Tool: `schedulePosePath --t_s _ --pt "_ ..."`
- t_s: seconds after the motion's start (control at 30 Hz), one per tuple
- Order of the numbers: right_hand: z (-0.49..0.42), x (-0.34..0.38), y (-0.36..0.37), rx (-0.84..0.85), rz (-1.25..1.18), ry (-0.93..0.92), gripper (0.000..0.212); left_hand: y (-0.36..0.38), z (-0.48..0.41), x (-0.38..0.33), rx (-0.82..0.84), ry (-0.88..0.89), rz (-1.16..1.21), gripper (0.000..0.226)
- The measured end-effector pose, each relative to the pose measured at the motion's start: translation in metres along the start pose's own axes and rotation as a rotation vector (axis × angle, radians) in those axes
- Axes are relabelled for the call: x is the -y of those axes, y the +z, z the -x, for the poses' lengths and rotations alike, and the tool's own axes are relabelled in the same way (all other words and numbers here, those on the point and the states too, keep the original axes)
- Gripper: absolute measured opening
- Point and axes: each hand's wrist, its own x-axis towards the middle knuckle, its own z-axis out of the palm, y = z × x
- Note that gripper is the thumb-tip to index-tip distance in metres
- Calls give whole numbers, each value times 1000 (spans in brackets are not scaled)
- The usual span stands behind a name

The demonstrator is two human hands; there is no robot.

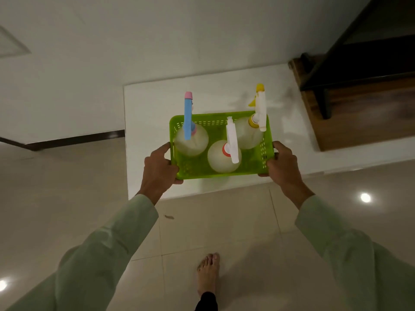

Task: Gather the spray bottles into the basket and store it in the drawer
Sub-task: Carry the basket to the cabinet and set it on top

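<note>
I see a lime-green basket (221, 175) with slotted, perforated walls. In it stand three translucent whitish spray bottles: one with a blue sprayer and pink nozzle (187, 117), one with a white sprayer and red collar (231, 143), one with a white sprayer and yellow nozzle and collar (260, 108). My sleeves (112, 243) are pale green. The floor tiles (224, 221) are glossy beige, the low platform (152, 104) white, the stair step (359, 104) dark brown wood.

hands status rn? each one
Left hand: closed on the left end of the green basket.
Right hand: closed on the basket's right end.
</note>
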Motion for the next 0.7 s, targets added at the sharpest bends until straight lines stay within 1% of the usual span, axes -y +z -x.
schedulePosePath --t_s 0.27,0.37,0.4,0.47,0.53,0.57,0.6,0.63,0.7 --pt "-8 7 14 -25 43 4 41 -4 -14 11 25 -19 10 75" --pt "-2 3 12 -32 -36 30 42 -6 -9 17 34 32 8 66" --pt "4 0 12 -68 -71 35 43 -7 -5 20 23 55 13 61" --pt "20 -10 15 -232 -180 7 39 -9 4 32 -46 106 26 50" --pt "43 -28 23 -442 -359 -12 18 -9 15 48 -171 168 -6 42" --pt "54 -39 29 -506 -459 33 7 -9 22 58 -227 205 -72 39" --pt "64 -50 38 -531 -544 125 8 -9 26 68 -259 237 -158 37" --pt "73 -64 48 -503 -620 244 13 -7 30 78 -256 261 -250 39" --pt "85 -91 68 -335 -723 454 9 -2 33 96 -172 264 -405 52"
